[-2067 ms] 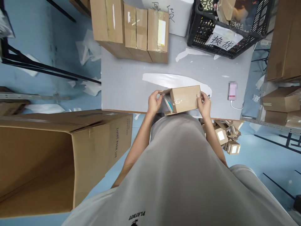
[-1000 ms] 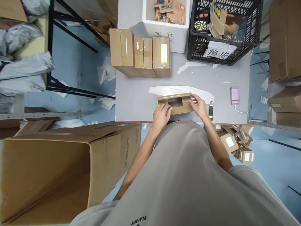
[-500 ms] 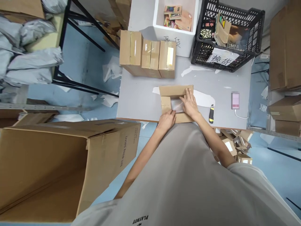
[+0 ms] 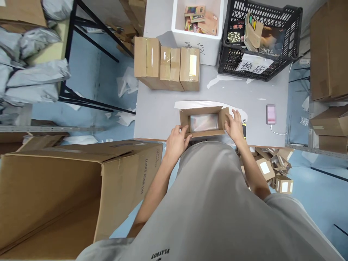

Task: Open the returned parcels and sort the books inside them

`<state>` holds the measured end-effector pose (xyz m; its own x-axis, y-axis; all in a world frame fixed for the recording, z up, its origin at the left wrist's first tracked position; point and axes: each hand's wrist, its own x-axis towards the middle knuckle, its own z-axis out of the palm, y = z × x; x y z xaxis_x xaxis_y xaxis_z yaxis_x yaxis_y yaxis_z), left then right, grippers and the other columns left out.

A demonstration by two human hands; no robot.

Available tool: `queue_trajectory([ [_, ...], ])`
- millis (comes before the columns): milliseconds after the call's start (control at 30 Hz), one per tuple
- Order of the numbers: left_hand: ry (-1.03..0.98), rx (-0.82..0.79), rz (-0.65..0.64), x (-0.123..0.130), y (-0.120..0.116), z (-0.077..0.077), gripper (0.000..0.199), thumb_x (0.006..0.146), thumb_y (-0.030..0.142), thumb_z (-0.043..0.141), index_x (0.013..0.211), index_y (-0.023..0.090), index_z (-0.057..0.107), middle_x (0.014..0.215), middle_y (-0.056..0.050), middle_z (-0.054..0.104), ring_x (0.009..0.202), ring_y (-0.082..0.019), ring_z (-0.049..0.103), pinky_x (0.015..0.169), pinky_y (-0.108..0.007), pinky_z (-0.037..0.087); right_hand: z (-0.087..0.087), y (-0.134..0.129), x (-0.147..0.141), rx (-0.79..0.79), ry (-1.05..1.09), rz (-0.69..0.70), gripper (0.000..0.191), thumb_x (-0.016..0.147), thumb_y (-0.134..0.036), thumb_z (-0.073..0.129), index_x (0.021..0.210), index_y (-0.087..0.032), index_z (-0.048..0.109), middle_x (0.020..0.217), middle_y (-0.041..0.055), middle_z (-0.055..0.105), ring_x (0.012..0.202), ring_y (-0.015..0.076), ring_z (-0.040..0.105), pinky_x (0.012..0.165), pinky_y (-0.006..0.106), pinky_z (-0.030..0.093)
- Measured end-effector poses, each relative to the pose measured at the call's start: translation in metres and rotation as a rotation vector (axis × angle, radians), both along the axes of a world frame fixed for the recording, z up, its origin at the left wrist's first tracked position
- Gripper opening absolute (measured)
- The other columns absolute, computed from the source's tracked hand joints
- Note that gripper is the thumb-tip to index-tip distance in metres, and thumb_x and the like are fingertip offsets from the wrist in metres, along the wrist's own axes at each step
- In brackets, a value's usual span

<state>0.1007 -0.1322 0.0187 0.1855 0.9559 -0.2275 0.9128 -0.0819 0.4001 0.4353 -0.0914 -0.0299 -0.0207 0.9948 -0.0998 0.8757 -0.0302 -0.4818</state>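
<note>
A small open cardboard box [image 4: 186, 117] lies on the table near its front edge, its flaps standing up. Inside it rests a shiny, plastic-wrapped flat item [image 4: 204, 122]; its kind is not clear. At the box's left front corner is my left hand [image 4: 176, 142], fingers apart, with fingertips by the cardboard. My right hand [image 4: 235, 127] is at the right-hand flap, fingers spread and the thumb side close to or touching it. A yellow and black utility knife [image 4: 244, 130] is partly hidden behind my right wrist.
Three taped cartons [image 4: 166, 65] stand at the back left. Behind are a white foam bin [image 4: 175, 40] with small books and a black crate [image 4: 261, 78] with books. A phone [image 4: 271, 114] lies on a cable at right. A large open carton [image 4: 130, 181] stands left.
The box flaps, folded out before, now stand up, showing more of the wrapped item. My hands have moved apart from the box's middle to its left and right ends.
</note>
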Motion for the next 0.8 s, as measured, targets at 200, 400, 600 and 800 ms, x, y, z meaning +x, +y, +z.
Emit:
queue_trajectory([
  [200, 0.08, -0.053, 0.074, -0.024, 0.001, -0.019, 0.041, 0.107, 0.039, 0.074, 0.146, 0.024, 0.072, 0.135, -0.021, 0.069, 0.129, -0.045, 0.065, 0.108, -0.058, 0.061, -0.007, -0.016, -0.009, -0.016, -0.036, 0.0, 0.056, 0.11, -0.034, 0.063, 0.162, -0.015, 0.064, 0.185, 0.0258, 0.041, 0.179, 0.0451, 0.025, 0.141, 0.074, 0.032],
  [400, 0.07, -0.06, -0.114, -0.002, 0.007, -0.029, 0.051, 0.102, 0.015, 0.064, 0.153, 0.02, 0.069, 0.143, -0.022, 0.071, 0.135, -0.044, 0.065, 0.114, -0.059, 0.059, -0.005, -0.029, -0.026, -0.074, -0.091, -0.003, 0.068, 0.107, -0.034, 0.073, 0.169, -0.012, 0.057, 0.191, 0.0292, 0.028, 0.182, 0.0478, 0.014, 0.14, 0.073, 0.032],
  [600, 0.026, -0.241, -0.03, 0.062, 0.054, -0.056, 0.067, 0.102, 0.026, 0.074, 0.162, 0.001, 0.057, 0.16, -0.037, 0.062, 0.139, -0.049, 0.071, 0.118, -0.055, 0.058, -0.005, -0.034, -0.039, -0.1, -0.137, -0.003, 0.067, 0.109, -0.03, 0.069, 0.172, -0.014, 0.054, 0.193, 0.0278, 0.024, 0.183, 0.0459, 0.011, 0.141, 0.072, 0.03],
  [800, 0.023, -0.553, 0.214, 0.08, 0.112, -0.091, 0.052, 0.105, 0.037, 0.078, 0.144, 0.004, 0.073, 0.142, -0.033, 0.078, 0.138, -0.045, 0.076, 0.111, -0.044, 0.061, -0.002, -0.031, -0.039, -0.155, -0.147, 0.012, 0.067, 0.11, -0.027, 0.065, 0.174, -0.011, 0.052, 0.193, 0.0298, 0.024, 0.184, 0.0447, 0.011, 0.142, 0.07, 0.03],
])
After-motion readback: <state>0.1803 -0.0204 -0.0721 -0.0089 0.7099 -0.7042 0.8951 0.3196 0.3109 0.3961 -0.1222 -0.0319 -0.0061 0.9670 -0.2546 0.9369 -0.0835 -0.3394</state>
